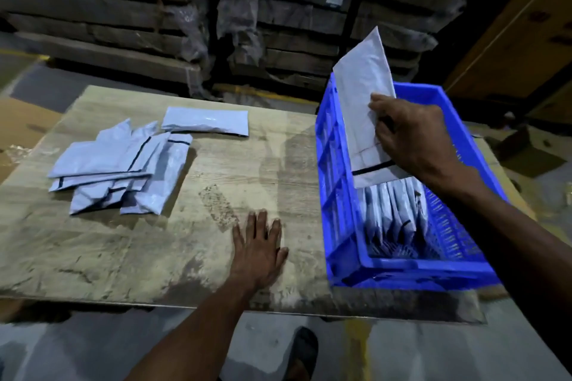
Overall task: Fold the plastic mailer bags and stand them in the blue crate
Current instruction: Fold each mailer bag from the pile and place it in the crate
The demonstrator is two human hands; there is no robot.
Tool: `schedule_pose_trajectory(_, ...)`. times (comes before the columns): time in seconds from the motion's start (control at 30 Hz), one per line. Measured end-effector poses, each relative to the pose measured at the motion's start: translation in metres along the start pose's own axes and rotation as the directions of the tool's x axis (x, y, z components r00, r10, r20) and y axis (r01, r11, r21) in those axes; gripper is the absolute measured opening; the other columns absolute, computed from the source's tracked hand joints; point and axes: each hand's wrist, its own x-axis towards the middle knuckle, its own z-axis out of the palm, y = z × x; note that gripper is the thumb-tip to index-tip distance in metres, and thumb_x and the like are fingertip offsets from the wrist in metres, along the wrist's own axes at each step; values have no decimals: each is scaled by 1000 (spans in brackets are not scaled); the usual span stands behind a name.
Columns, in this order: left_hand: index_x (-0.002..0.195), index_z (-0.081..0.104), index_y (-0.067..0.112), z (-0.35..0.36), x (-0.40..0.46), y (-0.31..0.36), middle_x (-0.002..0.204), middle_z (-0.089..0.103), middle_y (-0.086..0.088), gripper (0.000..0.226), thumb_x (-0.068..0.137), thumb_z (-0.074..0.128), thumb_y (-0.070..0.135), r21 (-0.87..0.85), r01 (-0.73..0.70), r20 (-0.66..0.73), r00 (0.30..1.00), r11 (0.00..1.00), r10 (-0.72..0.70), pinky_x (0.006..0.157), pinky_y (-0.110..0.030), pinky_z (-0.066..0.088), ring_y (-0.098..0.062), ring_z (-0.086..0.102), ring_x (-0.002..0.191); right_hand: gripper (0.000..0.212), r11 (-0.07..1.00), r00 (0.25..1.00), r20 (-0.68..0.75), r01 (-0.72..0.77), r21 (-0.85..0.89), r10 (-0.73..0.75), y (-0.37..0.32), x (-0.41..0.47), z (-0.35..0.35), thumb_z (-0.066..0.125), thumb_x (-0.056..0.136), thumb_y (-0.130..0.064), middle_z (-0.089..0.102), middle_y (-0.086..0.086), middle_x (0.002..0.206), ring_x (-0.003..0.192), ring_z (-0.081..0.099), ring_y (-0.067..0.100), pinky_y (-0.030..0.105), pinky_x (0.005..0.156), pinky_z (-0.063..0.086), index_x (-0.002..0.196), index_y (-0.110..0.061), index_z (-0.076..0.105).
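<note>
The right hand [411, 136] is closed around a folded grey plastic mailer bag [365, 114] over the blue plastic crate [340, 195]; the left hand [258, 246] is laid flat on the surface [185, 257].

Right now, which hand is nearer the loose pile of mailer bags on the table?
Left. The left hand lies flat on the table, apart from the loose pile. The right hand is farther, over the blue crate, holding a folded bag.
</note>
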Motion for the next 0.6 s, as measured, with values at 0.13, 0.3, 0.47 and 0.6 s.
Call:
schedule_pose_trajectory(0.13, 164, 16, 21, -9, 11, 21, 171, -4, -17, 91, 84, 0, 62, -20, -31, 33, 999, 999, 32, 118, -70, -1, -40, -8, 157, 36, 999, 998, -35, -49, -17, 49, 38, -11, -15, 58, 80, -3, 71, 15, 121, 99, 73, 33, 48, 88, 58, 112, -3, 73)
schedule_pose_trajectory(0.3, 164, 12, 22, -16, 24, 42, 171, -6, -14, 92, 83, -2, 64, -25, -72, 44, 996, 997, 73, 119, -68, 1, -39, -9, 157, 38, 984, 987, 74, -131, -121, 140, 85, -43, -21, 62, 79, -1, 70, 17, 122, 95, 73, 40, 50, 83, 59, 116, -4, 72)
schedule_pose_trajectory(0.47, 163, 15, 22, -11, 35, 51, 171, -6, -14, 87, 87, 1, 63, -17, -81, 48, 996, 997, 81, 115, -73, 4, -40, -6, 157, 42, 952, 949, 222, -164, -258, 224, 116, -80, -18, 68, 75, 5, 67, 14, 130, 90, 71, 45, 52, 73, 58, 116, -4, 72)
schedule_pose_trajectory(0.6, 164, 12, 26, -10, 42, 54, 172, -10, -11, 89, 85, -1, 64, 10, -53, 67, 996, 999, 52, 114, -74, 5, -39, -8, 157, 41, 913, 890, 311, -222, -342, 333, 132, -97, -17, 62, 81, 3, 61, 9, 140, 98, 69, 44, 51, 77, 56, 120, -6, 69)
